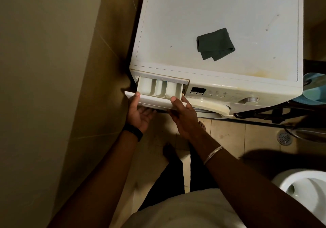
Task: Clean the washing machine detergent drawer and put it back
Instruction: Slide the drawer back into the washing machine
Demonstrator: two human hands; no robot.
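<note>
The cream detergent drawer (159, 88) sticks partway out of its slot at the top left of the white washing machine (220, 25). Three compartments show inside it. My left hand (138, 114) grips the left end of the drawer's front panel, thumb on top and fingers underneath. My right hand (184, 116) grips the right end of the same panel in the same way. A folded dark green cloth (215, 44) lies on the machine's top, apart from both hands.
A tiled wall (53, 69) stands close on the left. The machine's control panel and dial (250, 100) are to the right of the drawer. A toilet bowl (307, 192) is at the lower right, with a floor drain (284, 137) beyond it. My bare feet stand on the tiles.
</note>
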